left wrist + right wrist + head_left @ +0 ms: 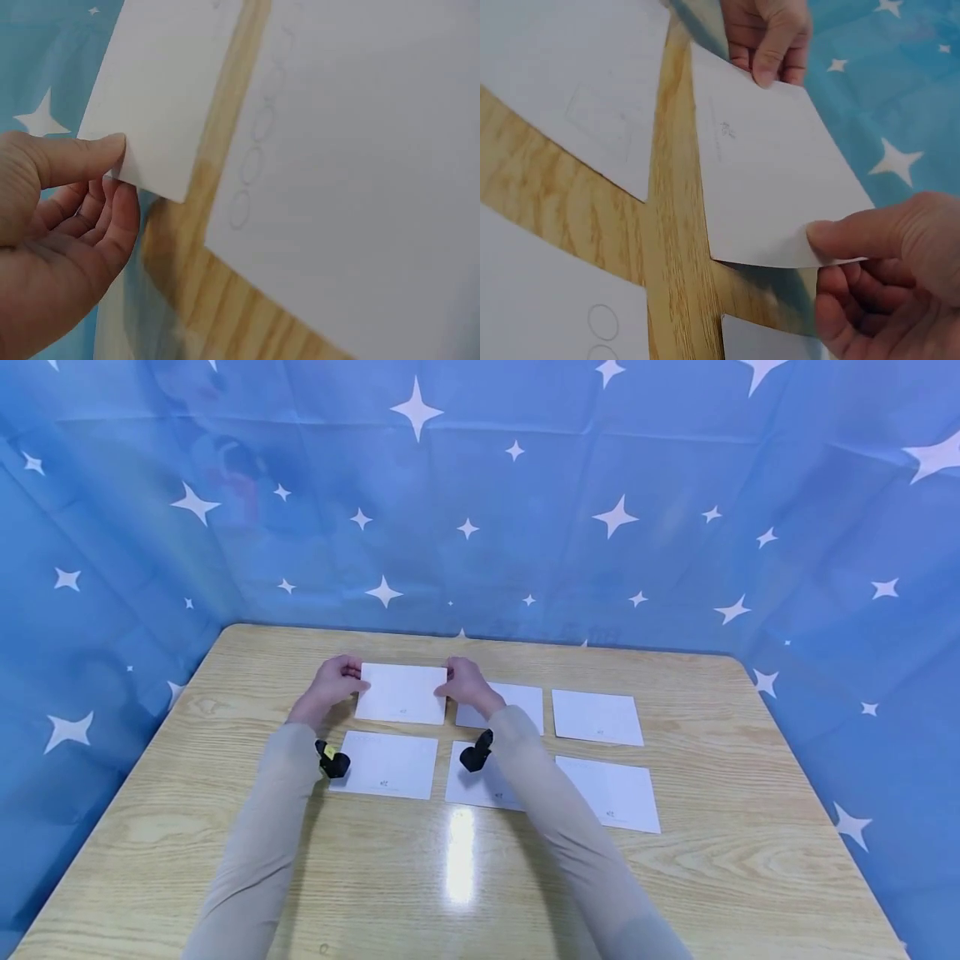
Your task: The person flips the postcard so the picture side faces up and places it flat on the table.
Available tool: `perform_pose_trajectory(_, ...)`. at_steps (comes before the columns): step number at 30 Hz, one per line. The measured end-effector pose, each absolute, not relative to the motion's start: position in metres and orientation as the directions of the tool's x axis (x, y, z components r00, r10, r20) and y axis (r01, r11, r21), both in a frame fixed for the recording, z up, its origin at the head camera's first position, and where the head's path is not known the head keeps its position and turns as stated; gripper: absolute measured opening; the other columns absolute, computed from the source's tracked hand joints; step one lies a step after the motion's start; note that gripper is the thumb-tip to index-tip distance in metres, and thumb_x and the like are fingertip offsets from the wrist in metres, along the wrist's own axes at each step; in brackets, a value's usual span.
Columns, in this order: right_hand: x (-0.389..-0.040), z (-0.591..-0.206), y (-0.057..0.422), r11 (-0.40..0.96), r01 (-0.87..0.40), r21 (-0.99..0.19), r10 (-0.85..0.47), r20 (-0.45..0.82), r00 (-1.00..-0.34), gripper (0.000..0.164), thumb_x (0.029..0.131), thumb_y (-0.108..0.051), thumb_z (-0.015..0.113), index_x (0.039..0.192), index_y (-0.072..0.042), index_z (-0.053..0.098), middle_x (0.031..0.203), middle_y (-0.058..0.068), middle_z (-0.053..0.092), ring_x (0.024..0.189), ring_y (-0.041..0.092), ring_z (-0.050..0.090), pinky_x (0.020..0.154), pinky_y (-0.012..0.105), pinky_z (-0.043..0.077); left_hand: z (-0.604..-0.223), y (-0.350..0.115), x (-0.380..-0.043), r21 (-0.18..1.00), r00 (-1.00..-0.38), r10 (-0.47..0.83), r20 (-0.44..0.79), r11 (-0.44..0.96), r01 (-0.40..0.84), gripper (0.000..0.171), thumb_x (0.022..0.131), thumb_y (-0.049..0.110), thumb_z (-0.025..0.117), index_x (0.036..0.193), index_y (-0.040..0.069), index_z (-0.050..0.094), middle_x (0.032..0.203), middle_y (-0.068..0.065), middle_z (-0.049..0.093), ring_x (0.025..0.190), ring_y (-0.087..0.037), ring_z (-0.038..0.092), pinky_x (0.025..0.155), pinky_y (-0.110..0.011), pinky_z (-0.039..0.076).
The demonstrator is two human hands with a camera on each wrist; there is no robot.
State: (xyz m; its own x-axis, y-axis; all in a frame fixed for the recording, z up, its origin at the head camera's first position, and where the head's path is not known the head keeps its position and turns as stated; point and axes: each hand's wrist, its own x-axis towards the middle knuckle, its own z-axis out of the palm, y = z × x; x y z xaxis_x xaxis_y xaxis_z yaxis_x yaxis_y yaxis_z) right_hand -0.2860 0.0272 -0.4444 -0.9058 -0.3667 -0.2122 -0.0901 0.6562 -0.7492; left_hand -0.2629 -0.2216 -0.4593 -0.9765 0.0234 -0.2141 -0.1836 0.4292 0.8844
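Note:
A white paper card (402,693) at the back left of the table is pinched at its two short sides. My left hand (337,681) holds its left side, thumb on top and fingers beneath. At the right side, my right hand (465,681) pinches it the same way. The right wrist view shows the card (772,165) tilted, its near edge lifted over a shadow, with a small printed mark on it. In front of it lies another white card (390,766), which bears a row of faint circles in the left wrist view.
More white cards lie in two rows: one partly behind the right hand (517,702), one at the back right (597,717), one under the right forearm (480,781) and one at the front right (615,793). A blue star-patterned curtain (525,552) hangs behind the wooden table (375,877).

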Motion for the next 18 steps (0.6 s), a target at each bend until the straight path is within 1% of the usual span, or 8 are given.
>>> perform_pose_trajectory(2, -0.286, -0.446, 0.030, 0.619, -0.079, -0.781, -0.370, -0.201, -0.907, 0.019, 0.085, -0.007, 0.067, 0.082, -0.003, 0.049, 0.071, 0.005, 0.045, 0.061, 0.017, 0.040, 0.057, 0.027, 0.036, -0.458, -0.223, -0.262, 0.897, -0.977, 0.032, -0.209, 0.404, -0.179, 0.035, 0.086, -0.002, 0.059, 0.118, -0.009, 0.045, 0.107, -0.016, 0.048, 0.095, -0.022, 0.045, 0.078, -0.025, 0.044)
perform_pose_trajectory(4, -0.284, -0.445, 0.032, 0.588, -0.066, -0.806, -0.373, -0.198, -0.907, 0.021, 0.086, -0.008, 0.065, 0.077, -0.005, 0.047, 0.068, 0.004, 0.044, 0.059, 0.017, 0.040, 0.056, 0.026, 0.037, -0.455, -0.224, -0.261, 0.904, -0.978, 0.038, -0.205, 0.390, -0.175, 0.034, 0.087, -0.002, 0.058, 0.118, -0.009, 0.045, 0.109, -0.016, 0.048, 0.098, -0.023, 0.045, 0.082, -0.028, 0.044)
perform_pose_trajectory(7, -0.281, -0.442, 0.034, 0.557, -0.056, -0.828, -0.369, -0.187, -0.910, 0.019, 0.086, -0.008, 0.064, 0.076, -0.005, 0.049, 0.070, 0.005, 0.047, 0.062, 0.017, 0.043, 0.058, 0.026, 0.038, -0.450, -0.226, -0.259, 0.912, -0.978, 0.034, -0.206, 0.370, -0.179, 0.033, 0.088, -0.002, 0.056, 0.118, -0.008, 0.045, 0.110, -0.016, 0.048, 0.101, -0.025, 0.046, 0.090, -0.034, 0.043)
perform_pose_trajectory(9, -0.279, -0.439, 0.035, 0.540, -0.060, -0.840, -0.370, -0.173, -0.913, 0.016, 0.087, -0.008, 0.063, 0.078, -0.004, 0.050, 0.072, 0.006, 0.048, 0.064, 0.018, 0.043, 0.059, 0.027, 0.038, -0.448, -0.228, -0.258, 0.913, -0.978, 0.031, -0.205, 0.365, -0.180, 0.030, 0.088, -0.002, 0.057, 0.116, -0.007, 0.047, 0.110, -0.016, 0.050, 0.101, -0.026, 0.047, 0.091, -0.037, 0.043)
perform_pose_trajectory(11, -0.278, -0.437, 0.036, 0.523, -0.070, -0.849, -0.370, -0.153, -0.916, 0.012, 0.087, -0.007, 0.062, 0.081, -0.004, 0.052, 0.074, 0.006, 0.048, 0.067, 0.019, 0.043, 0.060, 0.027, 0.038, -0.445, -0.229, -0.258, 0.918, -0.979, 0.026, -0.202, 0.354, -0.180, 0.025, 0.088, -0.002, 0.057, 0.112, -0.005, 0.049, 0.107, -0.014, 0.051, 0.099, -0.025, 0.048, 0.090, -0.037, 0.044)
perform_pose_trajectory(15, -0.277, -0.434, 0.038, 0.485, -0.082, -0.871, -0.371, -0.120, -0.921, 0.008, 0.086, -0.004, 0.062, 0.083, -0.003, 0.054, 0.076, 0.006, 0.048, 0.070, 0.019, 0.043, 0.061, 0.026, 0.038, -0.441, -0.230, -0.257, 0.927, -0.985, 0.029, -0.170, 0.342, -0.150, 0.015, 0.086, -0.002, 0.060, 0.099, -0.002, 0.051, 0.096, -0.009, 0.052, 0.089, -0.021, 0.048, 0.083, -0.036, 0.044)
perform_pose_trajectory(18, -0.276, -0.433, 0.039, 0.457, -0.084, -0.886, -0.373, -0.106, -0.922, 0.009, 0.086, -0.002, 0.062, 0.082, -0.002, 0.054, 0.076, 0.006, 0.048, 0.070, 0.020, 0.043, 0.061, 0.026, 0.038, -0.439, -0.230, -0.256, 0.933, -0.990, 0.029, -0.140, 0.338, -0.122, 0.014, 0.085, -0.002, 0.062, 0.093, -0.001, 0.051, 0.088, -0.007, 0.050, 0.084, -0.018, 0.047, 0.080, -0.038, 0.043)
